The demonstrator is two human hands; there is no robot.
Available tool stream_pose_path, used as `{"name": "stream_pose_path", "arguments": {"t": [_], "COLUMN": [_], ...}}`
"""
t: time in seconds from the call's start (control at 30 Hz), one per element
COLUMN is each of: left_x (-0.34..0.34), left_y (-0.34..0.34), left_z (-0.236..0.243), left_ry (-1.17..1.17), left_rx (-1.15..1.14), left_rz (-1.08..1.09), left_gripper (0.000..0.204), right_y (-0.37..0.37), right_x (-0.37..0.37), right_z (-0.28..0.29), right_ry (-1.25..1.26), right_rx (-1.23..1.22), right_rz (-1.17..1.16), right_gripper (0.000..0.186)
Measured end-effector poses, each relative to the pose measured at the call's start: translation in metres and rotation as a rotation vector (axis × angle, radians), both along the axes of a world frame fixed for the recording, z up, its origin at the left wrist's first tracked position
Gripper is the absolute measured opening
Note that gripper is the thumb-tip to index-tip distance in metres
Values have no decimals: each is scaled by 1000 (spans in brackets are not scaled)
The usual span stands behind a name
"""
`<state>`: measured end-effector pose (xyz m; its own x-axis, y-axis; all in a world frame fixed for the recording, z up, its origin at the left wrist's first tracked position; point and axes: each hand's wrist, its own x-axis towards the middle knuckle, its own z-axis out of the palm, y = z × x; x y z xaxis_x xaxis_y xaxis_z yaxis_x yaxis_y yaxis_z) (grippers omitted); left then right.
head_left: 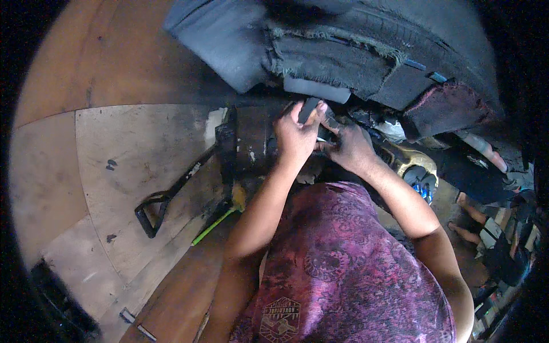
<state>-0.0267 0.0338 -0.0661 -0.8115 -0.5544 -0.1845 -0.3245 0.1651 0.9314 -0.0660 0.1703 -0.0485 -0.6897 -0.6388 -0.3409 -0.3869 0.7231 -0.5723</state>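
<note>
At upper centre, your left hand (pixel 294 134) grips a dark rectangular block (pixel 309 108); your right hand (pixel 351 147) curls beside it, its grasp unclear.

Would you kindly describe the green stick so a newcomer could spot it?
Start at the person's left forearm. Between it and the black loop-handled bar, the green stick slants down-left; its bright lime colour sets it apart from the bar.

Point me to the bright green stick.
In the head view, the bright green stick lies left of centre, slanting just left of the person's left forearm, below and to the right of the black loop-ended handle.
</note>
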Motion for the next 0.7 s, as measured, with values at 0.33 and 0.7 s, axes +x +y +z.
{"name": "stream_pose_path", "arguments": {"t": [0.33,0.7], "left_x": [38,70], "left_y": [-4,-35], "left_z": [-6,44], "left_ry": [400,143], "left_rx": [453,-77], "left_rz": [-34,-153], "left_gripper": [33,39], "right_y": [1,-19], "right_x": [20,7], "right_z": [-28,-60], "right_ry": [581,-1357], "right_rx": [-16,-1374], "right_rz": [-47,-696], "right_gripper": [54,31]}}
